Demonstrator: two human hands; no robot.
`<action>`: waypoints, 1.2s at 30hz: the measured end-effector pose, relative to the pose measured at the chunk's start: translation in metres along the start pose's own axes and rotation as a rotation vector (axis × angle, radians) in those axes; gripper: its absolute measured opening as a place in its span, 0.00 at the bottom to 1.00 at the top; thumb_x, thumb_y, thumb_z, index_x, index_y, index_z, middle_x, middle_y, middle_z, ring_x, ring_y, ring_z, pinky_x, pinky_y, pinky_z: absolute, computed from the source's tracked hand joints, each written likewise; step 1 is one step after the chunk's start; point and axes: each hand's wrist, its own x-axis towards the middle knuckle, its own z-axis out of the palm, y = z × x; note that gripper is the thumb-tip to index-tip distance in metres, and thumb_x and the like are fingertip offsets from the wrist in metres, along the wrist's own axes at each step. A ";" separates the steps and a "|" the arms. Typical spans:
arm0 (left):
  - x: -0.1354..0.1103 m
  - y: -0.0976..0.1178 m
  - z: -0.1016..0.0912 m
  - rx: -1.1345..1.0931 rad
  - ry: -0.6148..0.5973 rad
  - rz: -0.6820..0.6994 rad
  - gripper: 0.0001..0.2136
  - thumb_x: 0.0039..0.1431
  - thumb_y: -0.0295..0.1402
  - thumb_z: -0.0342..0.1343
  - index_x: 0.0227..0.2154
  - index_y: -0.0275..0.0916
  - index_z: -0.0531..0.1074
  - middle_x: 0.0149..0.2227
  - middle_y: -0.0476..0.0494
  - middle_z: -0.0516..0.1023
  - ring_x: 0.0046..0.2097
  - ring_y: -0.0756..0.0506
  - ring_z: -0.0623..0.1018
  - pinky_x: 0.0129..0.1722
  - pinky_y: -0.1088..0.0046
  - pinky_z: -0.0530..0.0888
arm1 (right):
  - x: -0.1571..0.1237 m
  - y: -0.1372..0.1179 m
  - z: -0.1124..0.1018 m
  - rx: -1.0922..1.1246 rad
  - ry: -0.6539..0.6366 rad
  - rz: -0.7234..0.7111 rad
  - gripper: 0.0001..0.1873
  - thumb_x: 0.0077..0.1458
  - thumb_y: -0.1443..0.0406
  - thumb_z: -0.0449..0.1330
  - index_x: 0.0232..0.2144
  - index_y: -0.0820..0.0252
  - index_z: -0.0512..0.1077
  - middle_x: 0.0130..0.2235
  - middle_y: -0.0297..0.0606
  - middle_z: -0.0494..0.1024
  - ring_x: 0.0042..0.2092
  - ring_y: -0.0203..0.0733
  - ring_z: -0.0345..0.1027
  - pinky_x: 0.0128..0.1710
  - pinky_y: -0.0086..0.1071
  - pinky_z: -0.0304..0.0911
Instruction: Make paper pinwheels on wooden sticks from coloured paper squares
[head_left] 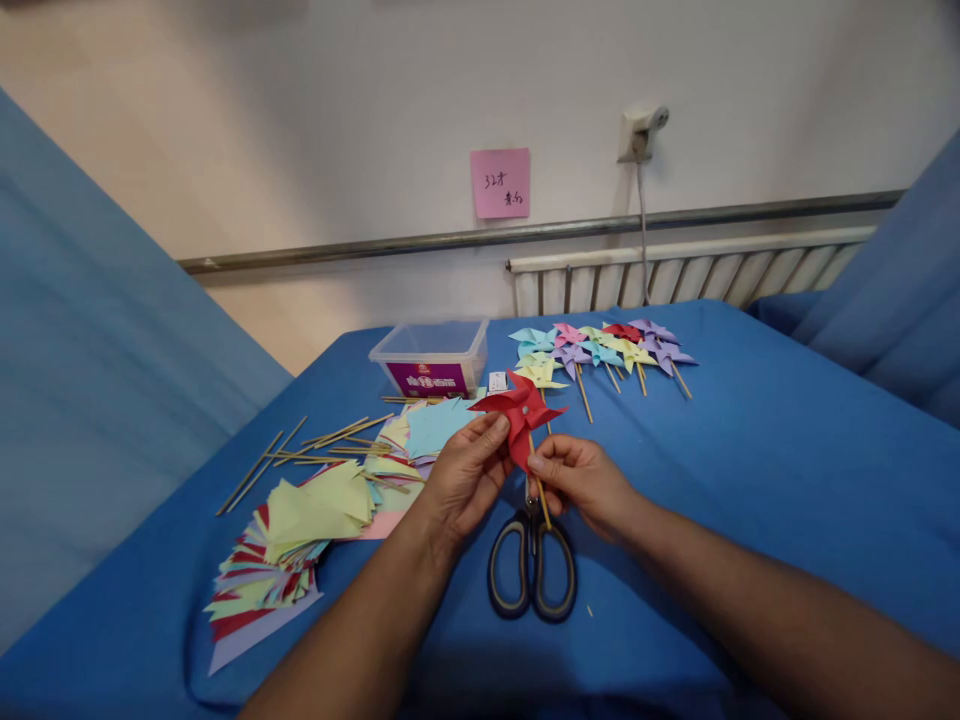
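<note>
A red paper pinwheel [523, 408] on a thin wooden stick is held up between both hands. My left hand [469, 470] pinches the pinwheel's left blades between thumb and fingers. Just under the pinwheel's centre, my right hand [581, 480] has its fingers closed around the stick [543, 500]. Below my hands lie dark-handled scissors [534, 570] on the blue cloth, their blades mostly hidden by my hands and the pinwheel.
Left of my hands spread coloured paper sheets [322, 510] and loose wooden sticks [259, 470]. Behind them stands a clear plastic box [435, 350] beside a small white box [498, 382]. Several finished pinwheels [600, 350] lie at the back right on the blue cloth [787, 480].
</note>
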 end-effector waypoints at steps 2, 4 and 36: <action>0.000 -0.001 0.000 0.012 -0.001 -0.005 0.12 0.47 0.32 0.70 0.34 0.34 0.76 0.29 0.47 0.77 0.28 0.51 0.75 0.33 0.75 0.74 | 0.000 -0.001 0.002 -0.014 0.008 0.009 0.19 0.48 0.52 0.68 0.26 0.60 0.69 0.23 0.31 0.76 0.17 0.28 0.61 0.17 0.24 0.52; 0.000 0.000 0.000 0.016 0.006 -0.012 0.12 0.47 0.32 0.69 0.34 0.34 0.76 0.28 0.47 0.77 0.28 0.51 0.75 0.33 0.74 0.74 | -0.001 -0.002 0.003 -0.028 0.019 0.016 0.20 0.47 0.51 0.69 0.25 0.60 0.69 0.22 0.31 0.76 0.17 0.28 0.61 0.17 0.24 0.53; 0.000 -0.011 0.000 0.244 0.031 -0.062 0.14 0.44 0.35 0.70 0.33 0.32 0.79 0.27 0.40 0.80 0.27 0.45 0.78 0.33 0.69 0.74 | 0.001 -0.004 -0.002 0.092 0.130 0.053 0.19 0.49 0.50 0.67 0.28 0.60 0.71 0.21 0.30 0.73 0.19 0.29 0.61 0.16 0.25 0.51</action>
